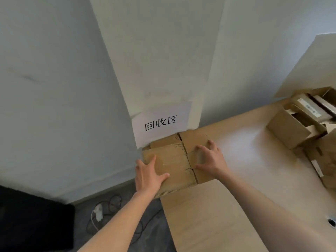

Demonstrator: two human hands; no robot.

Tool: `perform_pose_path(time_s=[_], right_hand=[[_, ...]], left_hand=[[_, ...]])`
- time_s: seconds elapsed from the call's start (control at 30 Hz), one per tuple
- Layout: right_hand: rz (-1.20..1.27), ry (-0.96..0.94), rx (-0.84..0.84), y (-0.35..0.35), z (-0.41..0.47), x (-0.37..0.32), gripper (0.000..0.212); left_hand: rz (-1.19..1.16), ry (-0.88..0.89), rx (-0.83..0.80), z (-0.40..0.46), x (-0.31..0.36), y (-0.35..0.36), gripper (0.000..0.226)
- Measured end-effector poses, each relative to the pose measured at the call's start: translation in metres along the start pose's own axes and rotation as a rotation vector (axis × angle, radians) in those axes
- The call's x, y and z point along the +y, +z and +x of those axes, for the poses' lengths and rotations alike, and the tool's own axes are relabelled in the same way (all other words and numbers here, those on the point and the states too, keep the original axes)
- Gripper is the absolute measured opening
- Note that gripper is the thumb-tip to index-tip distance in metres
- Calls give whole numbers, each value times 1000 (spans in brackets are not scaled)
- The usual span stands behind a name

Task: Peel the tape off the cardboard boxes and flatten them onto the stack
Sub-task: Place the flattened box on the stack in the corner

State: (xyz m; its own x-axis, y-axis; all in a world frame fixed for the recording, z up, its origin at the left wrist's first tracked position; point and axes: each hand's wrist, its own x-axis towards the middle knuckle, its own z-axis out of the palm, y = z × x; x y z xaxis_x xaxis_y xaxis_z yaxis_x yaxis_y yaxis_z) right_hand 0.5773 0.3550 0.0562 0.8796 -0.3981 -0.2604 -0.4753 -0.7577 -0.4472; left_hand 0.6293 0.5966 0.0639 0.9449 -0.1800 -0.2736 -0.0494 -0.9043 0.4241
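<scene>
You stand at a pale grey wall [54, 88] with a projecting white column [160, 51] that meets the far left corner of the light wood table [218, 215]. The table runs away to your right, and its left edge drops to a dark floor [127, 224] just beside your left forearm. A wide bare stretch of tabletop lies between the corner and the right side.

On the column hangs a white paper sign [161, 122] printed 回收区. Directly under it, pushed into the table's corner, sits the stack of flattened cardboard [174, 160]; its near left edge overhangs the table edge. At the far right, well apart from the stack, a heap of unflattened boxes [305, 128] fills the table's end.

A black object [32, 220] sits low on the floor to the left. Near it lie a white plug and dark cables [101, 211].

Your left hand [148, 174] lies flat on the stack's left part, fingers straight and spread, grasping nothing. Your right hand [211, 159] presses the right part with spread fingers, fingertips bent down onto the cardboard, also grasping nothing.
</scene>
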Motion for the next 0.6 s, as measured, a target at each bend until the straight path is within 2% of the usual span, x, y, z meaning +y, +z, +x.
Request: perform_pose_path(time_s=[0.23,0.33,0.4,0.47,0.53,0.6], right_hand=[[-111,-14,-101,43,127,47,88],[-188,-68,-172,65,149,58,87],[-240,-168,-121,84,152,60,88],[-298,-245,-37,100,153,57,88],[-328,-286,40,112,154,53,82],[-311,-313,88,119,154,55,72]], left_hand=[[-13,-4,-38,117,4,75,100],[199,81,-30,138,-7,99,96],[341,243,3,145,-10,115,85],[367,392,15,153,-6,128,70],[406,448,-4,159,2,140,71],[474,460,-8,161,6,151,81]])
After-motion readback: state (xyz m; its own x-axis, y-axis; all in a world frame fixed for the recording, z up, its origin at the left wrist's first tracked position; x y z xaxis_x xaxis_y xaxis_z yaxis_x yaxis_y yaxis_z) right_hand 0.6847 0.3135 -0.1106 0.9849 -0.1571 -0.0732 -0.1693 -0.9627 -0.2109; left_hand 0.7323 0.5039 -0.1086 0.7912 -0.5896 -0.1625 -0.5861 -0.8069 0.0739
